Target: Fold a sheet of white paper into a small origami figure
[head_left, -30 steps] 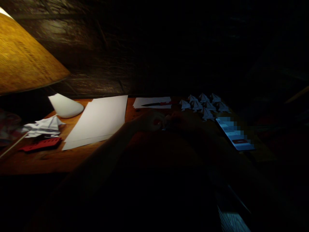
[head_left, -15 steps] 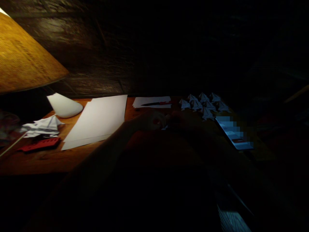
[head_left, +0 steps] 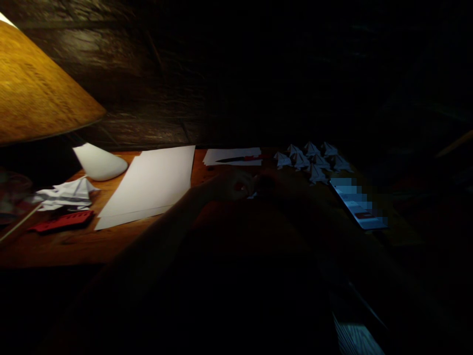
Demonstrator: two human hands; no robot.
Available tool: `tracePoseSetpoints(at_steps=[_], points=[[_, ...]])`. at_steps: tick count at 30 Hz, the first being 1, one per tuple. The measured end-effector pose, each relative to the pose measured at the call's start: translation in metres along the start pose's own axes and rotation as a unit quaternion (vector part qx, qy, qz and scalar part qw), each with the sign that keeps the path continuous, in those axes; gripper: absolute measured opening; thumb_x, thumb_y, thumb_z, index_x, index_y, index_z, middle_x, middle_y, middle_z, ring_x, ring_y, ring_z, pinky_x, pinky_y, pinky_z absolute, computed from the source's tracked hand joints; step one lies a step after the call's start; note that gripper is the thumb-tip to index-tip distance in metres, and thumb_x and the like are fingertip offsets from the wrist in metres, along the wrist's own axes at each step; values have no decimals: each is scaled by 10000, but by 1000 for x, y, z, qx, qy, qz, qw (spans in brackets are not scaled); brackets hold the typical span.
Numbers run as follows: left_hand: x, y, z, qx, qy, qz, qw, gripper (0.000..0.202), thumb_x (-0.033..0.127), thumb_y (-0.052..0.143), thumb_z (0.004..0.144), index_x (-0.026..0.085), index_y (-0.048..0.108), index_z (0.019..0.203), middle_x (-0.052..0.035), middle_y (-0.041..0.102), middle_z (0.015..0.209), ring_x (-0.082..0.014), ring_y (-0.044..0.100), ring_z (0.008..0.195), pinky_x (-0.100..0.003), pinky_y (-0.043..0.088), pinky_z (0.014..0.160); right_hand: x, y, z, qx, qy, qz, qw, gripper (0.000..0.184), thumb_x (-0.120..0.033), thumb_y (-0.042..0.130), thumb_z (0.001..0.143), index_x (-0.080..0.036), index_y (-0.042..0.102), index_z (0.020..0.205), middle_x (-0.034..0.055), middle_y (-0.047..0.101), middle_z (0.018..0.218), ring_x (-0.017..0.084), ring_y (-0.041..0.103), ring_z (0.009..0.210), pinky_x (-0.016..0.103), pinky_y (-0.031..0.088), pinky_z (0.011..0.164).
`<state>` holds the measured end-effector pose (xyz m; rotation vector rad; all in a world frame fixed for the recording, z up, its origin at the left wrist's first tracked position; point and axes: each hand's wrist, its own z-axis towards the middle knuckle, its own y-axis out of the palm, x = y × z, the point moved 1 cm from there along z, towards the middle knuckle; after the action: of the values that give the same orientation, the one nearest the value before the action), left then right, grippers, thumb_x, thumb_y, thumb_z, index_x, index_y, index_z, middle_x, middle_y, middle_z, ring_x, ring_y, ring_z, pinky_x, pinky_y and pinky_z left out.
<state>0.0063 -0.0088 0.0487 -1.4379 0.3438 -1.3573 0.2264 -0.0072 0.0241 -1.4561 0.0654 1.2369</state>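
My left hand [head_left: 237,184] is over the middle of the wooden table, its fingers curled in a pinch. Close against it is my right hand [head_left: 274,182], in deep shadow, its fingers bent in toward the left ones. A small bit of pale folded paper [head_left: 252,195] shows between and just below the fingertips; the hands hide the rest of it. Behind the hands a knife [head_left: 238,159] with a dark blade and red handle lies on a small stack of paper [head_left: 212,156]. Several folded paper figures [head_left: 317,173] stand in a group to the right.
Large white sheets [head_left: 151,180] lie left of my hands. Farther left are a lamp with a tan shade [head_left: 44,88] and white base [head_left: 101,162], a crumpled striped paper [head_left: 70,194] and a red object [head_left: 64,222]. A lit phone [head_left: 356,204] lies at right.
Both hands stay nearly in the same place, fingers still together at the paper. Only a very slight shift of the view shows.
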Motion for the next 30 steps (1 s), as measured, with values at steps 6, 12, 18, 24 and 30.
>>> tracePoseSetpoints(at_steps=[6,12,18,24,30], points=[[-8,14,6,64,-59,35,996,132,298,678,838,175,705,799,-24,683,801,-143,629,738,-279,462,692,2,-2,0,4,24,-35,999,305,-100,692,765,-180,686,1059,109,706,1159,236,665,999,389,530,883],[-14,20,9,53,-99,-49,992,125,265,694,817,182,712,908,-23,709,882,-149,651,814,-285,493,746,-3,-4,-1,0,29,-61,998,338,-95,704,752,-189,691,1076,99,700,1171,245,650,1033,395,523,902],[-15,19,10,50,-62,-24,997,95,254,705,826,204,750,892,-36,719,915,-169,667,882,-320,501,815,-11,-10,-3,-10,23,-93,995,345,-109,713,769,-197,701,1103,98,710,1200,266,663,1049,414,536,910],[-13,17,7,59,-65,1,996,121,220,665,829,199,746,917,-35,729,917,-163,675,872,-302,504,801,-14,-14,-5,-23,17,-99,995,332,-78,685,776,-189,714,1087,99,711,1218,259,667,1050,395,530,913],[-5,14,5,45,-42,10,998,123,291,742,783,187,718,844,-37,718,913,-156,660,840,-291,496,767,-13,-14,-7,-16,35,-100,994,192,-192,716,810,-204,724,1002,81,735,1068,254,672,942,372,539,822]])
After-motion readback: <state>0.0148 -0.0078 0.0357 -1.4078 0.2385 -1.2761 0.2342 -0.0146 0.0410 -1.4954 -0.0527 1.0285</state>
